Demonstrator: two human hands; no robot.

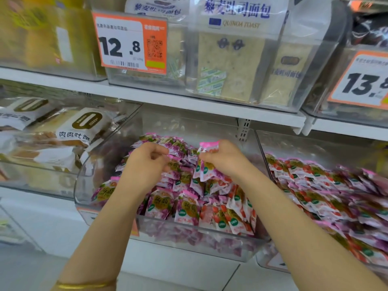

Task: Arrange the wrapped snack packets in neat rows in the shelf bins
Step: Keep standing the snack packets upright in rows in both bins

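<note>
Over the bin (85,181), packets (209,145) sit inside the right grip (222,159).

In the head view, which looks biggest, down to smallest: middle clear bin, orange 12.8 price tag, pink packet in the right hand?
1. Clear plastic middle bin
2. Orange-and-white 12.8 price tag
3. Pink-topped snack packet held by the right hand, partly hidden

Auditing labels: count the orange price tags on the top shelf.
2: the 12.8 tag at upper left; the 13 tag at the right edge, cut off. Others may be hidden.
</note>
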